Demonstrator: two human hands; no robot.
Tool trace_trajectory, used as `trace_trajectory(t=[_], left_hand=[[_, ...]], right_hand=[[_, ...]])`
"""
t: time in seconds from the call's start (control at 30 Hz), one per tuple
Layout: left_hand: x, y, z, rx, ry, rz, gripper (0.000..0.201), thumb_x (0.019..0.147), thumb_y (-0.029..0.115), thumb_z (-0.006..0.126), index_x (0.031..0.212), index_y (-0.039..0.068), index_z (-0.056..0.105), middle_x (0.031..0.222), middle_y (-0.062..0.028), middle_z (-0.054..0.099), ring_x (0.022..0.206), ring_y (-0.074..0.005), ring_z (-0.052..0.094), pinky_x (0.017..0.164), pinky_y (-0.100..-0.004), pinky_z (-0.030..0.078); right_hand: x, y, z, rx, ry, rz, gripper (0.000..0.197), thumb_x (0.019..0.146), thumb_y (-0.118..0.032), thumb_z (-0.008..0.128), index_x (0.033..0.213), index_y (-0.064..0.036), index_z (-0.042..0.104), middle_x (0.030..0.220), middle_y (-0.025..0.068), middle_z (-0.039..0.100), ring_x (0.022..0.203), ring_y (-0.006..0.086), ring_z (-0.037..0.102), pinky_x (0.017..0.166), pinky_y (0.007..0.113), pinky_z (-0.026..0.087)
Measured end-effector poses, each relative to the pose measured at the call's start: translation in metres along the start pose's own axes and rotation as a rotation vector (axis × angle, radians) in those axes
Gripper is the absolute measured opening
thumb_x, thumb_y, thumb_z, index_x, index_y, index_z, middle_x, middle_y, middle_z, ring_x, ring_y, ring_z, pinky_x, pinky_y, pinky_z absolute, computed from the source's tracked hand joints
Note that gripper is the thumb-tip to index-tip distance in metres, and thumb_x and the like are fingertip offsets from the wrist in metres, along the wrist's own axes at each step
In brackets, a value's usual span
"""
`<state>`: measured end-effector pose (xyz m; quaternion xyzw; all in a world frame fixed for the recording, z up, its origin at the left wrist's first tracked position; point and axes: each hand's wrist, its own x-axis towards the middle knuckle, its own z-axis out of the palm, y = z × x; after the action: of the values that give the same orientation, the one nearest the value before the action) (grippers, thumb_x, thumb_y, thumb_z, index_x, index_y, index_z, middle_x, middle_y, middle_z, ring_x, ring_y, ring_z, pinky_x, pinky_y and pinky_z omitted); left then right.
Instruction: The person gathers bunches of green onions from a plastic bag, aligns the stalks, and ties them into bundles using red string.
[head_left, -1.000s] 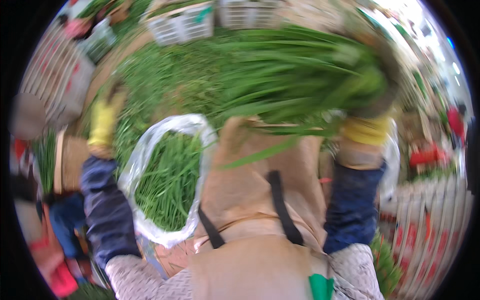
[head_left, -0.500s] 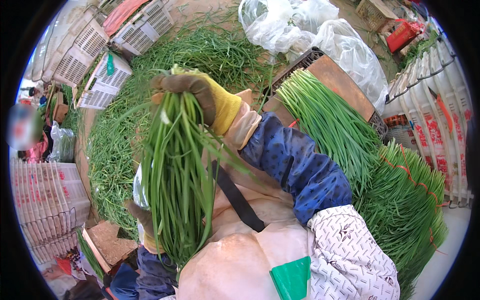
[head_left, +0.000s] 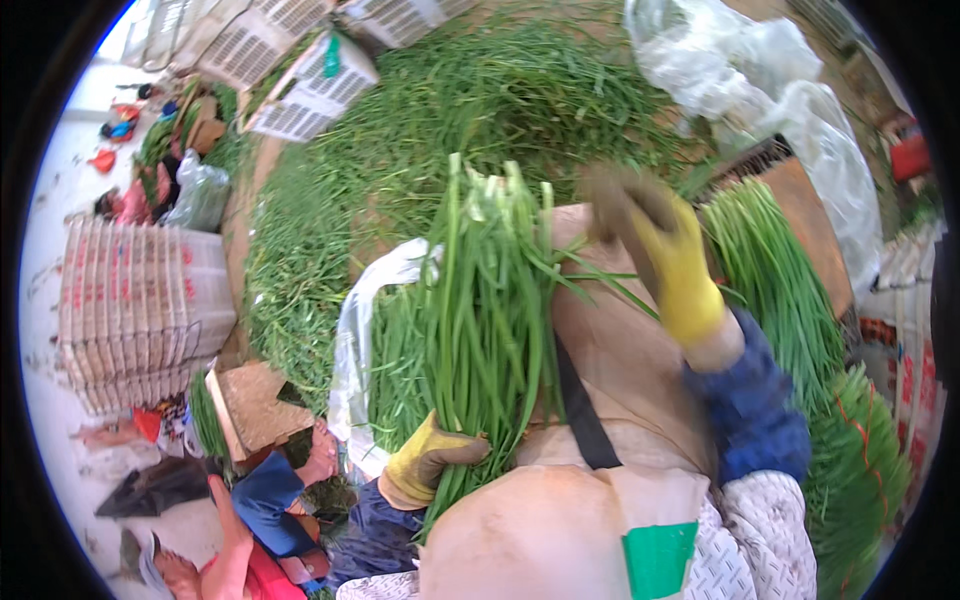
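A loose bunch of garlic chives (head_left: 490, 300) lies over my lap, its pale stem ends pointing away from me. My left hand (head_left: 435, 462), in a yellow and brown work glove, is closed around the leafy near end. Right of the bunch my right hand (head_left: 662, 250), gloved alike, is raised and apart from the stems; motion smears its fingers. A white plastic sheet (head_left: 350, 340) curves along the left side, with more chives beside the bunch. On the right lies a neat pile of chives (head_left: 775, 270) on a brown board (head_left: 805, 220).
Loose chives (head_left: 520, 90) cover the floor ahead. Clear plastic bags (head_left: 740, 70) lie far right. Bound chives (head_left: 855, 480) stand at my near right. Stacked white crates (head_left: 145, 310) and a wooden stool (head_left: 258, 400) are left, where another person (head_left: 240, 550) sits close by.
My right hand has let go of the bunch's stem ends and moved right. The bunch has come down onto my lap, and my left hand now shows at its leafy end. The view has turned left.
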<state>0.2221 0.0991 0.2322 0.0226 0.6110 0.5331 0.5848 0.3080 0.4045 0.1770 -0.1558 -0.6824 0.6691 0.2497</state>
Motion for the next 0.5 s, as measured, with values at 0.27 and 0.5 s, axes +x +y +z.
trace_trajectory(t=[0.27, 0.5], left_hand=[[0.004, 0.000, 0.009, -0.410, 0.002, -0.058, 0.061, 0.076, 0.012, 0.065, 0.130, 0.001, 0.041, 0.108, -0.0080, 0.059, 0.095, -0.0175, 0.059, 0.085, -0.0306, 0.049], [0.009, 0.057, 0.021, -0.193, -0.044, -0.088, 0.037, 0.075, 0.001, 0.063, 0.112, -0.003, 0.058, 0.087, -0.0062, 0.063, 0.076, -0.0115, 0.059, 0.067, -0.0261, 0.049]], right_hand=[[-0.047, -0.027, 0.082, -0.656, -0.747, -0.172, 0.073, 0.080, -0.044, 0.061, 0.135, -0.0024, 0.036, 0.086, 0.0195, 0.061, 0.074, 0.0340, 0.061, 0.066, 0.043, 0.048], [-0.014, -0.046, 0.089, -0.699, -0.621, -0.410, 0.072, 0.078, -0.042, 0.063, 0.133, -0.0009, 0.039, 0.081, 0.0129, 0.060, 0.074, 0.0299, 0.061, 0.066, 0.041, 0.047]])
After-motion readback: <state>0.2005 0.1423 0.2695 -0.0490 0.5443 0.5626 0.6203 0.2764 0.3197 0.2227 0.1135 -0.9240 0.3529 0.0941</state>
